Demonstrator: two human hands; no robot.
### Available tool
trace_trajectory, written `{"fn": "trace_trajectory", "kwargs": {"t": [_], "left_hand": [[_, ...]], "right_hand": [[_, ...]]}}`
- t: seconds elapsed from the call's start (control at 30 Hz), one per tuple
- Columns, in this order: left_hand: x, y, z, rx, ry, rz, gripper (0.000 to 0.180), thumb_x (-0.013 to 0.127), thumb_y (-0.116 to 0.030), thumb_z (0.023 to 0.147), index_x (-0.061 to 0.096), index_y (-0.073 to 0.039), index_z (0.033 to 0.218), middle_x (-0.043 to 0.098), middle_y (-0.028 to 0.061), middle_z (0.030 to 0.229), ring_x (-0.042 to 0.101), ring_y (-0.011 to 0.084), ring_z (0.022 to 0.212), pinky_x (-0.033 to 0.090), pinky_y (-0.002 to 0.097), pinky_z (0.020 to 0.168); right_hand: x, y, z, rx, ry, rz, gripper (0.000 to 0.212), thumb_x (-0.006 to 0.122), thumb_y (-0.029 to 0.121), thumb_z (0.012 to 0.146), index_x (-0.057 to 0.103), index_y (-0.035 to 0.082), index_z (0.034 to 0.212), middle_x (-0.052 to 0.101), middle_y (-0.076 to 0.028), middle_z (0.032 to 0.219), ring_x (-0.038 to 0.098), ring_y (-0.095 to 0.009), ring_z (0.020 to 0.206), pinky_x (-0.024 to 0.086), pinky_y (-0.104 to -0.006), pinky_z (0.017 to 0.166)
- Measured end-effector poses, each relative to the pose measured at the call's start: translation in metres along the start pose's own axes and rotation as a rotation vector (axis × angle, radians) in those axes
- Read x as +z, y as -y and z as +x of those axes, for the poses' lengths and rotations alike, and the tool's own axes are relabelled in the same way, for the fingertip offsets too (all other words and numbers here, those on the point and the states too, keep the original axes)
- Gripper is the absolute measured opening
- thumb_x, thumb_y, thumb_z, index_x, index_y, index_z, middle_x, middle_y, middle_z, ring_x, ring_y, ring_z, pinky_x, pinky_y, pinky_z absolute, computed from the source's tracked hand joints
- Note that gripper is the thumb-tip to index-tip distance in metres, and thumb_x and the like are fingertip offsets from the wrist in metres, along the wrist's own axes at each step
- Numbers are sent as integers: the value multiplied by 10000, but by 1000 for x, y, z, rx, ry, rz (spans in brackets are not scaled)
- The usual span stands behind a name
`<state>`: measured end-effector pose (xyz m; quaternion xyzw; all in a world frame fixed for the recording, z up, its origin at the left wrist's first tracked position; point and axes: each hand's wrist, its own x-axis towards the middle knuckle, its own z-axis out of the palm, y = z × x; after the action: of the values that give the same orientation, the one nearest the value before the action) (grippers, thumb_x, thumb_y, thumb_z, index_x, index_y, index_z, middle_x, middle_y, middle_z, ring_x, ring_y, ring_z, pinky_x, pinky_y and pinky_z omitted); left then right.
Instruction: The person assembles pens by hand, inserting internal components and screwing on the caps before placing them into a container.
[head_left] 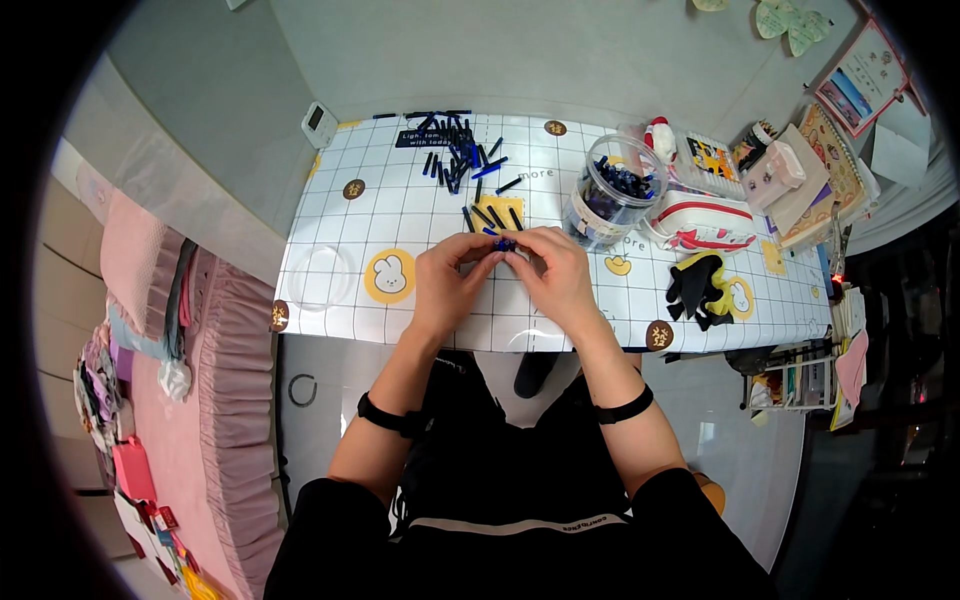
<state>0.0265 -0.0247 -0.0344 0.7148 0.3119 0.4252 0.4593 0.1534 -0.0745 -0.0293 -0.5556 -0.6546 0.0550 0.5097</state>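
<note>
Near the front middle of the table, my left hand (452, 282) and my right hand (548, 275) meet at the fingertips. Both pinch small dark-blue pieces (505, 244), mostly covered by the fingers; they resemble the short tubes lying beyond. Just past my fingers, several short black-and-blue tubes (494, 217), like pen ink cartridges, lie on a yellow square printed on the tablecloth. A larger loose pile of the same tubes (455, 150) spreads toward the back. To the right of my right hand stands a clear round plastic jar (596, 222), partly filled with similar dark-blue pieces.
A clear round lid (321, 277) lies at the left. Right of the jar are a white-and-red pencil case (705, 222) and a black-and-yellow cloth item (702, 288). Notebooks and boxes line the right end. A small white device (319, 124) leans at the back left.
</note>
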Motion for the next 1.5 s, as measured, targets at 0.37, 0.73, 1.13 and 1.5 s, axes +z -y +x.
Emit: {"fn": "trace_trajectory", "kwargs": {"t": [0.37,0.73,1.13,1.5], "left_hand": [[0,-5,-1,51,-22,49,176,559,23,697,562,25,873,572,80,786,555,112,700,449,189,629],[1,-5,-1,48,-22,51,168,554,26,701,556,27,869,566,78,783,561,114,701,456,187,624],[2,-5,-3,144,-41,69,135,565,44,662,554,23,796,570,95,750,588,165,688,481,228,611],[2,-2,0,193,-38,109,150,575,36,656,556,8,801,563,92,730,577,166,648,471,219,575]], "right_hand": [[1,1,-2,66,-11,98,252,556,4,668,553,27,919,573,-117,762,557,-231,634,439,-265,556],[0,1,-2,10,80,70,299,534,-14,677,527,35,972,557,-124,824,547,-255,668,436,-275,585],[1,3,-4,14,-17,69,263,589,-7,627,585,60,882,583,-104,708,550,-203,546,430,-243,492],[4,0,-1,60,-27,51,212,613,20,612,580,43,819,577,-89,695,556,-194,564,432,-244,494]]}}
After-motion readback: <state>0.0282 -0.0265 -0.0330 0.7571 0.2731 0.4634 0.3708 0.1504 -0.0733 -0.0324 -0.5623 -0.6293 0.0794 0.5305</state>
